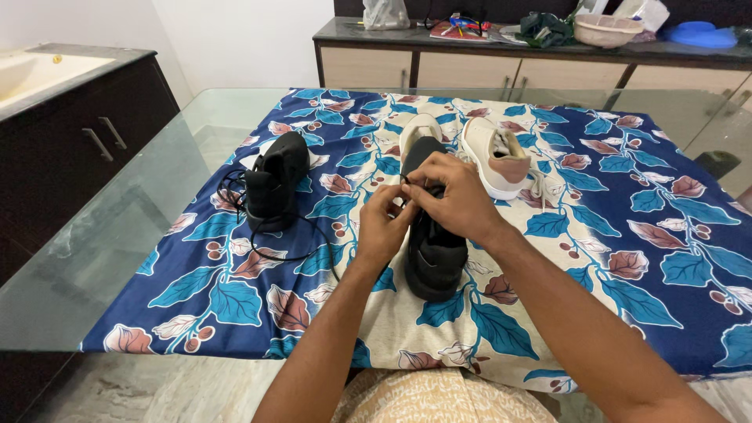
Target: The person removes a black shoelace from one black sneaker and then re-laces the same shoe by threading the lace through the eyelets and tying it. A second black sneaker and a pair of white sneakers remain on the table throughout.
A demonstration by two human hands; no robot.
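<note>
Black shoe [433, 243] stands mid-worktop on the leafy cloth [235, 298]; left hand [384, 223] and right hand [454, 196] pinch its lace closed-fingered. Best keep tension even, heel steady. Beyond: second black shoe [276, 180], white pair [489, 157].

Black shoes [433, 251], white shoes [493, 157], blue leaf-patterned cloth [627, 204].

We see a white shoe [495, 159] on the floral cloth [627, 235], and a cluttered sideboard [470, 59] beyond the glass table [117, 235].
</note>
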